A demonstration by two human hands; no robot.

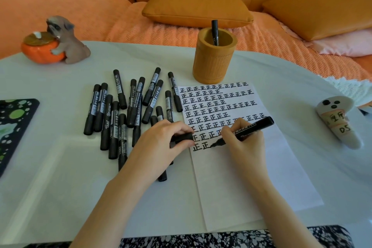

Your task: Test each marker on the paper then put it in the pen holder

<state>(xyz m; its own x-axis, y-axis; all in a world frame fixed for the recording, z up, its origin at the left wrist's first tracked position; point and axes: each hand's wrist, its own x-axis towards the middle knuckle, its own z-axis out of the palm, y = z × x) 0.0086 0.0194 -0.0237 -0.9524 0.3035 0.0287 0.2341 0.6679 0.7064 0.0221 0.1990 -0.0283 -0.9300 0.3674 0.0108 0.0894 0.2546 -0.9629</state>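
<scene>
Black ink marks fill the upper part of the paper (237, 167), where the right hand (244, 143) grips an uncapped marker (249, 130), tip touching the sheet at the lowest written row. At the paper's left edge, the left hand (161, 143) pinches the cap (182, 138). Left of the paper lies a pile of markers (128, 106); just beyond its top edge stands the pen holder (214, 56), one marker inside.
</scene>
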